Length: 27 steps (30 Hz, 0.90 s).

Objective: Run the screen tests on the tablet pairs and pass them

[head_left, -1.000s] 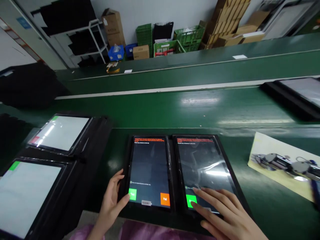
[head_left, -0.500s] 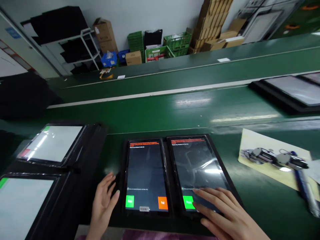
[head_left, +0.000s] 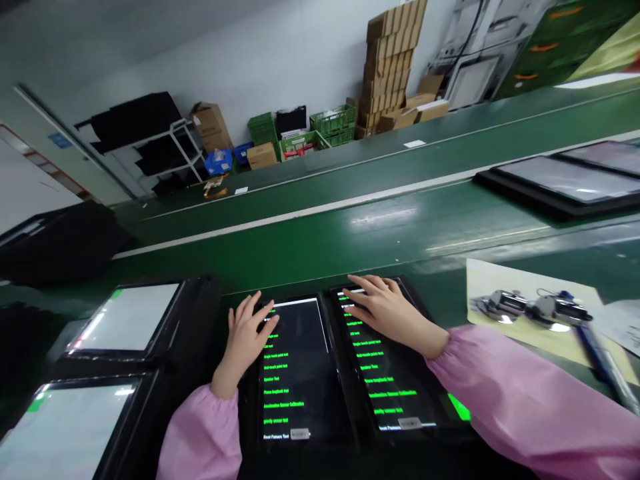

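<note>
**A:** Nearest first. What do we log for the hands?

**B:** We record the left hand (head_left: pixel 245 341) open, fingers spread, holding nothing, over the top of the left tablet (head_left: pixel 300 380). The right hand (head_left: pixel 384 310) is open and empty too, fingers lightly curved over the upper left of the right tablet (head_left: pixel 395 380). We cannot tell whether the fingertips press either screen.

**A:** And the screens?

**B:** Side by side in black cases (head_left: pixel 249 427), both list green test lines on black; we read "Speaker Test". Pink sleeves (head_left: pixel 520 393) cover both forearms.

**A:** What lies beside them?

**B:** At lower left, two more tablets (head_left: pixel 125 320) in dark cases. At right, a cream sheet (head_left: pixel 520 313) bearing small metal parts, with a blue pen (head_left: pixel 597 350) across its lower right corner.

**A:** Farther out?

**B:** We log a green workbench (head_left: pixel 320 230) with more tablets (head_left: pixel 565 179) at upper right. Beyond it, along the top, stand stacked cardboard boxes (head_left: pixel 385 87), green crates (head_left: pixel 325 130) and, at upper left, a white rack (head_left: pixel 150 148).
</note>
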Motion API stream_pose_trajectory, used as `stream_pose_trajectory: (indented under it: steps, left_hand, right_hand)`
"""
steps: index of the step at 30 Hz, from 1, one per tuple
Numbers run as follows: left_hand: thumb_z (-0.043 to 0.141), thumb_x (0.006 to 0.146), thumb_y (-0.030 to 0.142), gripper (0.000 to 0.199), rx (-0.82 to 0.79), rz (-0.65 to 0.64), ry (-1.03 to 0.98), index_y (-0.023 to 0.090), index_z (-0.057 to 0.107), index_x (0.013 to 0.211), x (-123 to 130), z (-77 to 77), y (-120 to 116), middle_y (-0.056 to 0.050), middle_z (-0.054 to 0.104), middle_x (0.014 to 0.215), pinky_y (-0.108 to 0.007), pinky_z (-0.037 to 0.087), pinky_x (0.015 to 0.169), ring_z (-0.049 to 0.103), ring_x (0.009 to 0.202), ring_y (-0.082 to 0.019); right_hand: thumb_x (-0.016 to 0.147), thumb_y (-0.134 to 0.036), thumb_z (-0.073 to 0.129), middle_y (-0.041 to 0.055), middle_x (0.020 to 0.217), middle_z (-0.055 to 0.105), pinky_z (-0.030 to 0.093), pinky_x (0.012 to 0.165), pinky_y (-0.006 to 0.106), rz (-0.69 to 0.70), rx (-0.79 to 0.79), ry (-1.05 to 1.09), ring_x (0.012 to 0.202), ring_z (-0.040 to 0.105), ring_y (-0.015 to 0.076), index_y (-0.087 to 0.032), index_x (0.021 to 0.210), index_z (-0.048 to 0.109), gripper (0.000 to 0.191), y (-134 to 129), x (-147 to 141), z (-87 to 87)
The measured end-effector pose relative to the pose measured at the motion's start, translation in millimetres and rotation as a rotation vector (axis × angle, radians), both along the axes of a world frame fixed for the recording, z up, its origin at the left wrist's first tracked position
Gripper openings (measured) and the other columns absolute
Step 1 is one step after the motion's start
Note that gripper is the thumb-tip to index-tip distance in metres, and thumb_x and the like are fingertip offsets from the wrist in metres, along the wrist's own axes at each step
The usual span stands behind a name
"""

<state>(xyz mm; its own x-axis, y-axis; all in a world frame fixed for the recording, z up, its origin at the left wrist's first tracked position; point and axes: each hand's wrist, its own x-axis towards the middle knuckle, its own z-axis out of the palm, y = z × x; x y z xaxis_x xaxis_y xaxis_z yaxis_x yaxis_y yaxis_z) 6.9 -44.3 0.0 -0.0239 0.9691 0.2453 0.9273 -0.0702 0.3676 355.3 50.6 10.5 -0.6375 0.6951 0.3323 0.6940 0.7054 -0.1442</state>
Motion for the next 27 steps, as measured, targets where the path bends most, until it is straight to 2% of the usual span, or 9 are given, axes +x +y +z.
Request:
stream_pose_trajectory:
  steps: [3, 4, 6, 9, 14, 19, 27]
  left_hand:
    - [0.058, 0.104, 0.041, 0.025, 0.02, -0.03, 0.043, 0.038, 0.08, 0.117, -2, -0.1, -19, -0.005, 0.065, 0.15, -0.083, 0.028, 0.12, 0.05, 0.149, -0.039]
    - [0.058, 0.105, 0.041, 0.025, 0.04, -0.036, 0.057, 0.039, 0.08, 0.116, -3, 0.4, -26, -0.004, 0.067, 0.148, -0.082, 0.028, 0.121, 0.052, 0.148, -0.037]
    - [0.057, 0.105, 0.041, 0.026, 0.089, -0.026, 0.073, 0.039, 0.078, 0.12, -5, 2.2, -31, -0.005, 0.068, 0.147, -0.08, 0.029, 0.122, 0.055, 0.145, -0.036]
    - [0.056, 0.106, 0.04, 0.03, 0.104, -0.012, 0.074, 0.036, 0.075, 0.129, -4, 3.7, -20, -0.008, 0.065, 0.149, -0.078, 0.033, 0.121, 0.059, 0.141, -0.035]
    - [0.059, 0.104, 0.037, 0.028, 0.066, -0.021, 0.124, 0.033, 0.077, 0.126, 0, -5.8, 2, -0.01, 0.067, 0.148, -0.084, 0.028, 0.12, 0.053, 0.146, -0.039]
    - [0.059, 0.104, 0.038, 0.03, 0.075, -0.043, 0.107, 0.033, 0.076, 0.129, -2, -13.2, 0, -0.01, 0.069, 0.144, -0.081, 0.026, 0.122, 0.051, 0.148, -0.038]
    - [0.058, 0.105, 0.037, 0.03, 0.09, -0.05, 0.087, 0.033, 0.076, 0.128, -3, -14.7, 3, -0.01, 0.071, 0.141, -0.079, 0.029, 0.122, 0.055, 0.145, -0.037]
  right_hand:
    - [0.108, -0.046, 0.056, 0.0064, 0.142, 0.069, 0.053, 0.101, 0.055, 0.075, 0.002, 0.008, 0.128, 0.063, 0.0328, -0.031, 0.106, 0.082, 0.03, -13, 7, 2.3]
    - [0.109, -0.046, 0.054, 0.0046, 0.14, 0.07, 0.054, 0.1, 0.053, 0.087, 0.003, 0.012, 0.126, 0.064, 0.0307, -0.033, 0.104, 0.082, 0.031, -18, 11, 4.1]
    - [0.11, -0.045, 0.051, 0.0059, 0.141, 0.069, 0.054, 0.1, 0.053, 0.071, 0.011, 0.02, 0.125, 0.064, 0.0304, -0.033, 0.113, 0.081, 0.032, -24, 16, 7.1]
    - [0.11, -0.041, 0.049, 0.0122, 0.147, 0.064, 0.054, 0.098, 0.057, 0.005, 0.016, 0.018, 0.126, 0.063, 0.0349, -0.03, 0.127, 0.076, 0.034, -17, 14, 5.9]
    - [0.108, -0.036, 0.054, 0.0129, 0.144, 0.067, 0.054, 0.096, 0.064, -0.023, -0.02, -0.018, 0.127, 0.063, 0.039, -0.03, 0.116, 0.08, 0.029, 0, 5, -4.0]
    - [0.108, -0.036, 0.052, 0.0116, 0.144, 0.067, 0.054, 0.097, 0.063, -0.007, -0.06, -0.016, 0.127, 0.063, 0.0382, -0.03, 0.118, 0.08, 0.03, 1, 8, -5.7]
    - [0.107, -0.032, 0.052, 0.0125, 0.141, 0.069, 0.053, 0.097, 0.066, -0.001, -0.118, 0.059, 0.128, 0.063, 0.0396, -0.028, 0.114, 0.08, 0.029, 1, 5, -10.1]
